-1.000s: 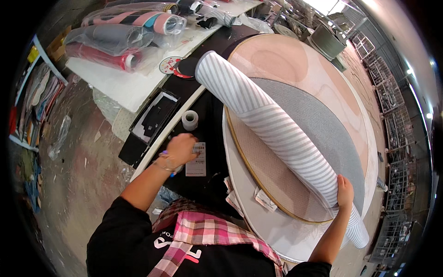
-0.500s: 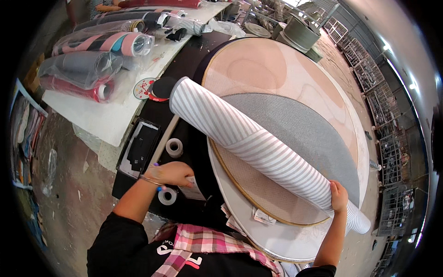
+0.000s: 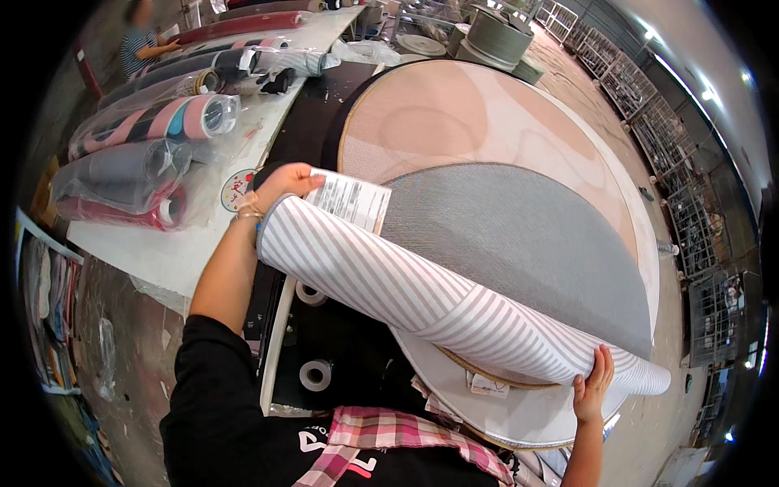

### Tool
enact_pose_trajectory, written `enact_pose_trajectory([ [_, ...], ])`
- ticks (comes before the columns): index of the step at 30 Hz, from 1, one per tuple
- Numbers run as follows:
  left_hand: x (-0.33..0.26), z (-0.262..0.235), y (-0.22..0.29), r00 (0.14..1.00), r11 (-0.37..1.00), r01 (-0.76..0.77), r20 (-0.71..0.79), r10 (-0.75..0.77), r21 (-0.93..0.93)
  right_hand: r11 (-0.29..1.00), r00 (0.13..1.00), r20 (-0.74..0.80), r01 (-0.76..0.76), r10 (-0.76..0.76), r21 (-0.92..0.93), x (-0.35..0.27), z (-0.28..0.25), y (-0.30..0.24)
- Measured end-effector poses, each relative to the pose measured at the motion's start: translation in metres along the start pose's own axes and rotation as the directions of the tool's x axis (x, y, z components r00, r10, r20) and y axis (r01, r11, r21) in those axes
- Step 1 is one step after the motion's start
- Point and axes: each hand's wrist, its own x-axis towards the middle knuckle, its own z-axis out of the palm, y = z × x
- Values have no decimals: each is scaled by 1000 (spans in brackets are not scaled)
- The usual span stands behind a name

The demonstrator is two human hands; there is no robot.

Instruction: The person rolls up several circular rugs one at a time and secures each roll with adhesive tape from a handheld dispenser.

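A rolled rug with white and greyish-pink stripes [image 3: 414,296] lies slantwise across a stack of round rugs. My left hand [image 3: 286,185] is at the roll's left end, its fingers closed on one corner of a printed white paper label [image 3: 350,200]. That label stands up just beyond the roll, over the grey rug's edge. Toward the roll's right end, my right hand [image 3: 594,383] rests on the near side with its fingers stretched along the surface. Beneath the roll are a grey round rug [image 3: 519,227] and a peach-patterned round rug [image 3: 438,105].
Two white tape-like rolls [image 3: 316,375] [image 3: 311,293] stand on the black table. Plastic-wrapped rug rolls [image 3: 154,126] lie on a white table [image 3: 130,247] at left, where another person [image 3: 139,45] stands behind. Metal drums [image 3: 497,39] stand at the back; wire cages [image 3: 714,316] line the right.
My left hand has moved up and away from the near tape rolls, bringing the label to the roll's far side. The roll's left end is lower. My right hand's fingers have straightened.
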Motion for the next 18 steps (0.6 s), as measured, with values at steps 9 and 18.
enact_pose_trajectory([
  [9, -33, -1, -47, 996, 999, 2, -87, -6, -42, 1000, 1000, 8, -5, 5, 3, 10, -3, 4],
  [18, -54, -8, -36, 836, 986, 19, -544, 76, 166, 989, 996, 91, -37, 24, 142, 94, 2, 26],
])
